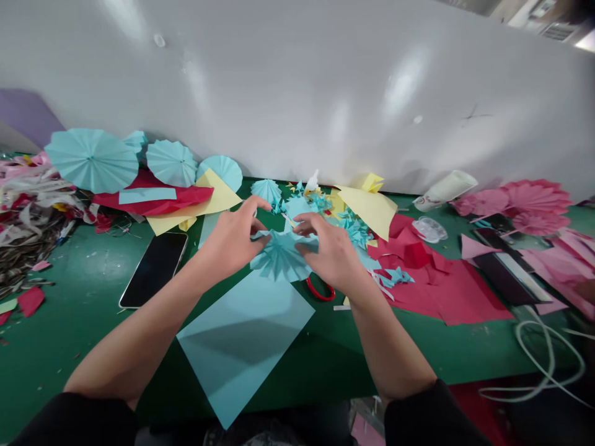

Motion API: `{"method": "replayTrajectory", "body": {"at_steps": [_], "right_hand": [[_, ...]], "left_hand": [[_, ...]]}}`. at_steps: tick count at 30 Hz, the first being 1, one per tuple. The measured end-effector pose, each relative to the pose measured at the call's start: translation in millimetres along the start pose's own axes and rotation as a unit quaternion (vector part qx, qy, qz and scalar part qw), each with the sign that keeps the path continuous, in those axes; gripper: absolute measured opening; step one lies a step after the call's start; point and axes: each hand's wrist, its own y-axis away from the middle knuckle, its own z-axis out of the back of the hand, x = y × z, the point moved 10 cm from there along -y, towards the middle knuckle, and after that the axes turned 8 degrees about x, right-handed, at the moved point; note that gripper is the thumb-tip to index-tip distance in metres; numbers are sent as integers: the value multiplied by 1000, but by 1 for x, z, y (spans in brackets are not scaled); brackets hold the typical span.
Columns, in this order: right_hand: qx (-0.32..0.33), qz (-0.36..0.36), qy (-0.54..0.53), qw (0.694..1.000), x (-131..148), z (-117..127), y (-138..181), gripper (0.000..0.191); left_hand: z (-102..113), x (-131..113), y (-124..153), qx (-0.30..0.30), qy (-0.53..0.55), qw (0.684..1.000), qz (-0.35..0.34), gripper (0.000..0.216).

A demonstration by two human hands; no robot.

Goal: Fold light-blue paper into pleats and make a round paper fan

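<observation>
A light-blue pleated paper fan (281,259) is held between my two hands, its folds spread out toward me. My left hand (238,238) grips its left edge with curled fingers. At the right edge, my right hand (328,253) pinches the paper; some fingertips are hidden behind it. Below the fan a flat light-blue paper sheet (246,341) lies on the green table, with a shadow across it. The red handle of what looks like scissors (320,291) shows under my right hand.
Finished blue paper rosettes (93,162) lean along the grey wall at left. A phone (155,269) lies beside my left forearm. Red paper (441,288), blue scraps (356,229) and a paper cup (446,189) are at right, with pink rosettes (534,198) and a white cable (548,359) beyond.
</observation>
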Motion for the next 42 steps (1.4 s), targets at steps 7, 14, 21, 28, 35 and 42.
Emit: {"method": "replayTrajectory", "body": {"at_steps": [7,14,21,28,35,42], "right_hand": [[28,-12,39,999,-2,-13,-5,11],[7,-76,-3,997,-26,-10,-11,18],[88,-78,-86,989,-36,-51,6,9],[4,-151,-80,985,-57,-70,35,21],[-45,-170,-98,980,-65,-68,48,24],[-3,-160,-152,975,-81,-83,49,21]], "left_hand": [[-24,-5,-3,77,-51,994,-59,35],[-24,18,-10,119,-29,992,2,35],[-51,14,-9,173,-16,984,-39,26],[-62,20,5,109,-18,993,-32,29],[-70,26,29,70,-8,997,16,29],[-80,48,39,59,119,987,90,26]]}}
